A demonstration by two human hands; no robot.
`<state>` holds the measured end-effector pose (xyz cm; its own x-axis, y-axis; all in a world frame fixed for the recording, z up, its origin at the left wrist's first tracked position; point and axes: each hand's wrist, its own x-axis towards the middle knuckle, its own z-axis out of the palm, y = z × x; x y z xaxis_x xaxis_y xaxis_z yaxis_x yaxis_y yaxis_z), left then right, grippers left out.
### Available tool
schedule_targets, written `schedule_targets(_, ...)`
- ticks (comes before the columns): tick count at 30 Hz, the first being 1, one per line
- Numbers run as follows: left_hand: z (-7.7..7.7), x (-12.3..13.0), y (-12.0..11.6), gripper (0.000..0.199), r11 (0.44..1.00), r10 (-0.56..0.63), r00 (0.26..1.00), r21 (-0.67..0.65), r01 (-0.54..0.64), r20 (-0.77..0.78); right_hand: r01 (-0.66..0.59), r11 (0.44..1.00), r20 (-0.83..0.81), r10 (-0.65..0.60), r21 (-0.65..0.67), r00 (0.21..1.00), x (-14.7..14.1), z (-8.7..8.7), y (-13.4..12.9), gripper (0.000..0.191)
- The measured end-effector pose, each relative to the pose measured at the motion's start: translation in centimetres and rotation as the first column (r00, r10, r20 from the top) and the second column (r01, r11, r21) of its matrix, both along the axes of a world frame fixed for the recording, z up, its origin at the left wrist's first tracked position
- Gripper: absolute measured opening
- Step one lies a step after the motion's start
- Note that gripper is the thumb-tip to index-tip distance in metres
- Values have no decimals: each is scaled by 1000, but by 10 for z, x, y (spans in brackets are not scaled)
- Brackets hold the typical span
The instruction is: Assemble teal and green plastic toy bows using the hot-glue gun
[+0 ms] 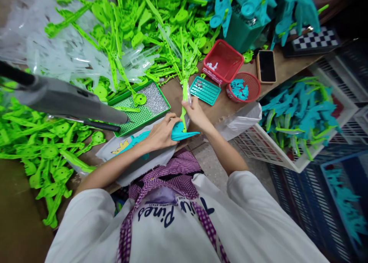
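Observation:
My left hand [164, 132] is closed around a blue plastic piece [184, 133] that narrows to a point on the right. In my right hand [196, 111] is a long lime-green plastic part [184, 93], pinched between thumb and fingers. Its lower end meets the blue piece; whether the two are joined, I cannot tell. A transparent strip shows along the green part by my right fingers. Left of my hands lies a green perforated tray [135, 119] with many small silvery metal pieces [153, 98].
A grey powered tool [71, 100] reaches in from the left. Lime-green parts [169, 15] are heaped behind. To the right are a red basket [222, 59], a round red basket [254, 84], a teal tray [204, 90], a phone [266, 66] and a white crate [267, 148] of blue-green assemblies.

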<state>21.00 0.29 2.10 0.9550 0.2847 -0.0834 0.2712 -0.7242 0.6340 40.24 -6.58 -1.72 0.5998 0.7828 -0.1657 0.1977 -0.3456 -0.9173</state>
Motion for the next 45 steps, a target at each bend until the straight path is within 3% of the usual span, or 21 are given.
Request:
schedule_targets(6, -11, -7, -3, 76, 999, 37, 998, -32, -36, 48, -17, 1000, 53, 18, -9, 998, -1, -1, -9, 55)
schedule_targets(9, -14, -2, 8, 96, 974, 55, 998, -224, -46, 32, -31, 998, 4, 32, -55, 999, 0, -10, -7, 59)
schedule_targets(11, -14, 6, 22, 95, 896, 20, 999, -442, -38, -44, -33, 998, -15, 32, -48, 999, 0, -16, -5, 61)
schedule_targets(14, -15, 20, 39, 64, 713, -102, 960, -692, -112, -261, -38, 999, -7, 38, 3, 999, 2, -20, -3, 61)
schedule_targets(17, -19, 30, 44, 46, 595, -88, 914, -756, -272, -397, -77, 997, -3, 77, -25, 997, 6, -19, -6, 58)
schedule_targets(21, -25, 29, 41, 33, 528, 69, 910, -759, -380, -408, -117, 984, -11, 117, -132, 993, 10, -11, -22, 56)
schedule_targets(23, -27, 27, 41, 32, 512, 78, 904, -761, -398, -421, -61, 990, 57, 69, -131, 996, 10, -3, -33, 56)
schedule_targets(25, -28, 26, 43, 31, 500, 70, 901, -767, -403, -428, -117, 971, 93, 139, -208, 986, 8, 6, -44, 56)
schedule_targets(27, -28, 25, 44, 31, 494, 70, 902, -771, -402, -426, -322, 878, 6, 346, -355, 938, 5, 14, -55, 60)
schedule_targets(29, -29, 25, 45, 33, 500, 68, 907, -773, -391, -415, -488, 783, -112, 486, -386, 867, 0, 18, -64, 63)
schedule_targets(31, -30, 25, 46, 36, 511, 57, 908, -769, -383, -414, -505, 809, -187, 470, -300, 863, -6, 18, -70, 65)
schedule_targets(35, -36, 25, 52, 42, 505, 0, 897, -774, -382, -443, -341, 924, -371, 260, -172, 891, -18, 7, -72, 66)
schedule_targets(39, -43, 24, 60, 46, 534, -84, 915, -793, -292, -394, -321, 924, -429, 209, -207, 879, -18, 0, -72, 64)
schedule_targets(41, -46, 23, 62, 46, 547, -94, 921, -792, -270, -379, -405, 876, -384, 290, -262, 876, -13, 4, -74, 64)
schedule_targets(43, -47, 23, 62, 47, 557, -88, 922, -786, -269, -378, -438, 815, -212, 384, -380, 899, -7, 14, -77, 61)
schedule_targets(45, -48, 22, 61, 48, 547, -90, 922, -792, -271, -377, -296, 829, 84, 377, -474, 922, -6, 32, -74, 54)
